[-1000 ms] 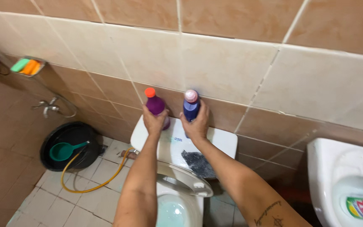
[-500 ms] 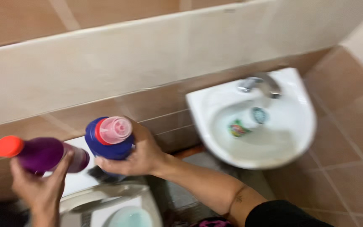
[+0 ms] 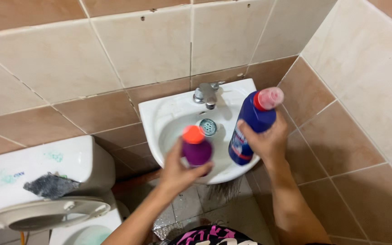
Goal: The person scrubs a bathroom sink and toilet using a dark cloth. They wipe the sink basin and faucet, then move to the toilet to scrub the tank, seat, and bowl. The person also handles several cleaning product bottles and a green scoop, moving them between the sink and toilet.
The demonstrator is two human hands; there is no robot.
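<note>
My left hand (image 3: 178, 170) grips a purple bottle (image 3: 196, 149) with an orange cap, held over the front of a small white wall sink (image 3: 169, 115). My right hand (image 3: 264, 140) grips a dark blue bottle (image 3: 249, 124) with a red collar and pink cap, tilted up over the sink's right rim. Both bottles are in the air, side by side, the blue one higher and further right.
A chrome tap (image 3: 206, 94) stands at the back of the sink above a round drain (image 3: 208, 126). To the left is a white toilet tank (image 3: 37, 172) with a grey scrub cloth (image 3: 48, 185) on its lid, and the raised seat (image 3: 41, 215). Tiled walls close in behind and on the right.
Both hands lifted the bottles off the toilet tank and carried them right to the sink. The view swung from the toilet to the sink.
</note>
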